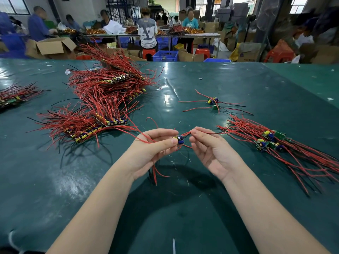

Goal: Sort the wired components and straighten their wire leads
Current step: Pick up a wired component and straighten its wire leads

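Wired component (180, 139): held above the green desk (238, 85) between both hands. Left hand (152, 151) fingers pinch its body; right hand (211, 149) fingers pinch its red leads (187, 133).

Small red-leaded component (180, 139) between fingers (169, 142)

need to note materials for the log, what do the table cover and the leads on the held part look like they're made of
Table cover: looks like glossy green vinyl or rubber sheet, with bright glare patches and creases. Leads on the held component: thin bendable wire in red and black insulation, probably plastic.
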`<state>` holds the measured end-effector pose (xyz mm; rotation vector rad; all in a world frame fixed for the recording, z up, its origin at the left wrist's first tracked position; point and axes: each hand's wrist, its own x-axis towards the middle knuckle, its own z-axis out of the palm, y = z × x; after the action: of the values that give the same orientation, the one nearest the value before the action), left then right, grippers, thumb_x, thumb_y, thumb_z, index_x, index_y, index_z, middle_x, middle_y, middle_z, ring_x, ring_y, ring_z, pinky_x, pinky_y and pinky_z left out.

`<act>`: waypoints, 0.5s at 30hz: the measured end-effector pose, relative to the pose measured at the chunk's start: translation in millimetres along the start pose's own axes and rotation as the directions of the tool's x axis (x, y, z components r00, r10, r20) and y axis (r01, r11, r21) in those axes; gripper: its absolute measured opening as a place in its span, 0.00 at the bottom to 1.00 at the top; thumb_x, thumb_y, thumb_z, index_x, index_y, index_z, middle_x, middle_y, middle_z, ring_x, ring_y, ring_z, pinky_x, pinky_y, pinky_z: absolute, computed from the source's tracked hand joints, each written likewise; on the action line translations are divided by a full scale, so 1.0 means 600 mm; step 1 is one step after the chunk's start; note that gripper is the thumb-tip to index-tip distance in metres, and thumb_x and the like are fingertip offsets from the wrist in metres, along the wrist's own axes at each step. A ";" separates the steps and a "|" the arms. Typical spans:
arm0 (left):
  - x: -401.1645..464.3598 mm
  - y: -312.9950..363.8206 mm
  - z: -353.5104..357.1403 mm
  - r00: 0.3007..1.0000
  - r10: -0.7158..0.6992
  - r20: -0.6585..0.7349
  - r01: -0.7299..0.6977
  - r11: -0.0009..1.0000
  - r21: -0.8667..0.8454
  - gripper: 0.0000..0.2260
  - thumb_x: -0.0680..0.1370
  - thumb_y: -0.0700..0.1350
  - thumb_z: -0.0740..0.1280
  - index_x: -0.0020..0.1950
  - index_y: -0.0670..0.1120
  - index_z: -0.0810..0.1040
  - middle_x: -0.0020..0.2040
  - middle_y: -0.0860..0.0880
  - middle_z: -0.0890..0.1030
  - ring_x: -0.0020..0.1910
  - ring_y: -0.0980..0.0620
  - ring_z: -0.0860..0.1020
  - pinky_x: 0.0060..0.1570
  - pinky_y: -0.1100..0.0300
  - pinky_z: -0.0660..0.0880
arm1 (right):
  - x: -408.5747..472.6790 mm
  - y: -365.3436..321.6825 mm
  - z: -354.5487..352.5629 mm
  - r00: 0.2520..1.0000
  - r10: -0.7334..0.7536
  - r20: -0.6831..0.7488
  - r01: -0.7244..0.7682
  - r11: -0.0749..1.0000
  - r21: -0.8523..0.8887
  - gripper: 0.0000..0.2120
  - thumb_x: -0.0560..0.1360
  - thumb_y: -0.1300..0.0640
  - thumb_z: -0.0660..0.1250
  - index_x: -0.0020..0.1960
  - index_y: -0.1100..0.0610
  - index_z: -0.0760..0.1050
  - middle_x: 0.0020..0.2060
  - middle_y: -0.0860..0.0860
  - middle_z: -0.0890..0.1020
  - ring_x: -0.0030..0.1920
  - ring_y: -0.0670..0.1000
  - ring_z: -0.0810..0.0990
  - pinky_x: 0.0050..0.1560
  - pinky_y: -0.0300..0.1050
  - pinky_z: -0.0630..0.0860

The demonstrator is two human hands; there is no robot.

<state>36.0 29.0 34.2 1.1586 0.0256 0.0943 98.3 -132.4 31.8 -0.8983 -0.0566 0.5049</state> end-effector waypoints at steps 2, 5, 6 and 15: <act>0.001 -0.002 0.001 1.000 0.015 -0.010 -0.014 1.000 0.011 0.08 0.64 0.35 0.71 0.41 0.43 0.86 0.39 0.44 0.85 0.39 0.51 0.84 0.39 0.66 0.78 | 0.000 0.000 0.000 1.000 0.019 -0.010 -0.019 1.000 0.008 0.04 0.59 0.63 0.74 0.31 0.55 0.84 0.33 0.50 0.85 0.30 0.44 0.82 0.29 0.34 0.77; 0.002 -0.004 0.003 0.998 0.050 -0.030 -0.050 0.999 0.014 0.08 0.64 0.35 0.71 0.41 0.43 0.86 0.39 0.44 0.85 0.38 0.52 0.84 0.39 0.65 0.79 | 0.000 0.001 0.001 0.998 0.061 -0.017 -0.061 0.998 0.017 0.03 0.59 0.61 0.74 0.30 0.54 0.84 0.32 0.48 0.84 0.28 0.42 0.81 0.28 0.32 0.76; 0.003 -0.005 0.004 0.997 0.065 -0.034 -0.065 0.998 0.011 0.08 0.64 0.34 0.71 0.41 0.43 0.86 0.39 0.44 0.85 0.37 0.52 0.84 0.38 0.65 0.79 | 0.000 0.001 0.002 0.997 0.079 -0.016 -0.079 0.997 0.019 0.03 0.58 0.61 0.74 0.30 0.54 0.84 0.32 0.48 0.84 0.28 0.42 0.80 0.28 0.32 0.76; 0.005 -0.006 0.001 0.995 0.075 -0.067 -0.077 0.996 -0.037 0.08 0.65 0.34 0.71 0.41 0.43 0.86 0.41 0.44 0.85 0.39 0.51 0.84 0.40 0.65 0.79 | -0.001 -0.001 0.000 1.000 0.008 -0.014 -0.009 0.999 -0.051 0.03 0.61 0.59 0.74 0.35 0.55 0.85 0.37 0.51 0.85 0.32 0.46 0.83 0.30 0.34 0.77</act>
<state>39.0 27.1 31.6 1.1164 0.0375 0.1996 98.3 -132.8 32.5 -0.9526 -0.0532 0.5073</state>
